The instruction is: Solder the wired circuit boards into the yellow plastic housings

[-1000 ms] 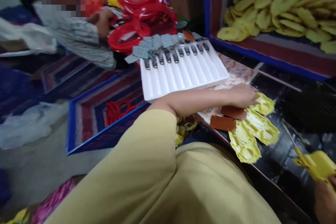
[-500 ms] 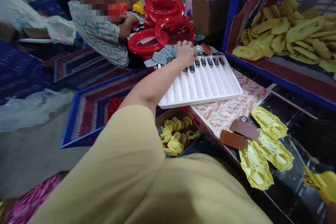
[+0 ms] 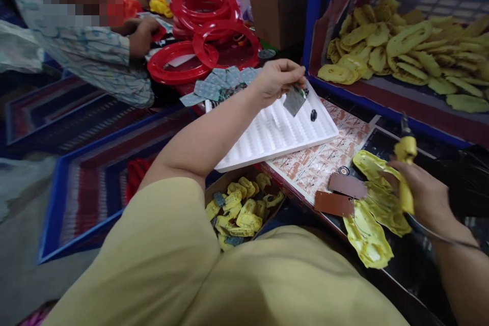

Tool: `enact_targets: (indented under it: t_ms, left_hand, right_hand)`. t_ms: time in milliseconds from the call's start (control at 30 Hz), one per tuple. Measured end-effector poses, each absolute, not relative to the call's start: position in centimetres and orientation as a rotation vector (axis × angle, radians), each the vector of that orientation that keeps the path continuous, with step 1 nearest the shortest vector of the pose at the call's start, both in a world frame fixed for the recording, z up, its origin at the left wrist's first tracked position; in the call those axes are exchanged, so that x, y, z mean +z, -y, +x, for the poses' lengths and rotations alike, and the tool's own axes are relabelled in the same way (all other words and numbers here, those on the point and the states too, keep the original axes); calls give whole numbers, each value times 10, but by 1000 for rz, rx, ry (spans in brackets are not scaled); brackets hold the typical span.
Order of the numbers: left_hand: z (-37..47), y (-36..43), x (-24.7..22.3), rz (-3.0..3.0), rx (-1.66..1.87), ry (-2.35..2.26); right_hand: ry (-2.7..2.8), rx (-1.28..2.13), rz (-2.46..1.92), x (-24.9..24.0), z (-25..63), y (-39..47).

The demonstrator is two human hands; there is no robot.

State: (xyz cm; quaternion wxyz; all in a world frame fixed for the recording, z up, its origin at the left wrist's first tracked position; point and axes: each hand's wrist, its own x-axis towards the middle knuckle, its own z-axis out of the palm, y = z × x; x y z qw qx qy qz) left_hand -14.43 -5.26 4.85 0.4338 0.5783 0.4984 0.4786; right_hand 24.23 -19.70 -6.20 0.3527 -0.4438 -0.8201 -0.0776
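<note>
My left hand (image 3: 277, 81) is raised over the white ridged foam tray (image 3: 244, 145), its fingers pinching a small grey-green circuit board (image 3: 294, 102). A small black round part (image 3: 314, 115) is seen just right of that board; whether a wire joins them I cannot tell. At the right, my right hand (image 3: 430, 193) is wrapped round a yellow soldering gun (image 3: 405, 150) with its metal tip pointing up and a cable trailing along the wrist. Beneath it lie yellow plastic shells (image 3: 369, 237), beside two brown rectangular boards (image 3: 334, 204) and a small round speaker (image 3: 344, 170).
More circuit boards (image 3: 214, 84) lie behind the tray, near red plastic rings (image 3: 225, 28). A bin of yellow shells (image 3: 412, 46) stands back right. Below the table edge is a box with yellow parts (image 3: 248, 214). A co-worker (image 3: 84, 46) sits at left.
My left hand has come up from the tray's far edge, now with a circuit board in it. My right hand has moved in from the lower right corner with the soldering gun. The view has shifted.
</note>
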Motion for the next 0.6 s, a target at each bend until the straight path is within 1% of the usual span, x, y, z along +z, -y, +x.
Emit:
enact_targets:
  t_ms: [133,267,367,467,600]
  left_hand:
    - [-86,62,32,1457,871,-989]
    - [-40,70,16,1688,576,-827]
    - [-5,79,7,1959,398,-763]
    - [28,92,-3,2227,245,-713]
    - [57,108,-16,2414,131,-693]
  right_hand:
    - [2251,-159,-1224,-75,245,176]
    - [2277,-97,-1391,-80,259,198]
    - [2244,-86,-1496,-73,265,224]
    - [2165,-204,-1491,-57,267,256]
    - [2041,-486,-1383,-37,272,310]
